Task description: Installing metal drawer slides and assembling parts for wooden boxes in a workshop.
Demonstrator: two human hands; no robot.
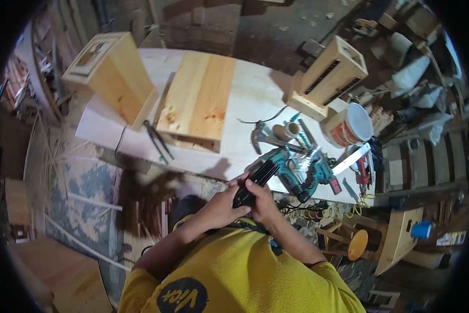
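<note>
Close to my body, at the near edge of the white workbench (255, 94), both hands are closed round a bundle of long black strips (260, 178). They look like the black drawer slides (323, 76) fixed on the wooden cabinet at the far right. My left hand (226, 206) wraps the lower end from the left. From the other side my right hand (264, 202) grips it, thumb on top. Just beyond, teal power tools (281, 166) lie beside a claw hammer (259, 136) and a roll of tape (285, 131).
A pale wooden box (200, 94) lies mid-bench, with an upright wooden cabinet (117, 78) to its left and black pliers-like tongs (157, 142) between. A white bucket (355, 125) stands right. A coiled yellow hose (357, 208) hangs below the edge, near a stool (357, 245).
</note>
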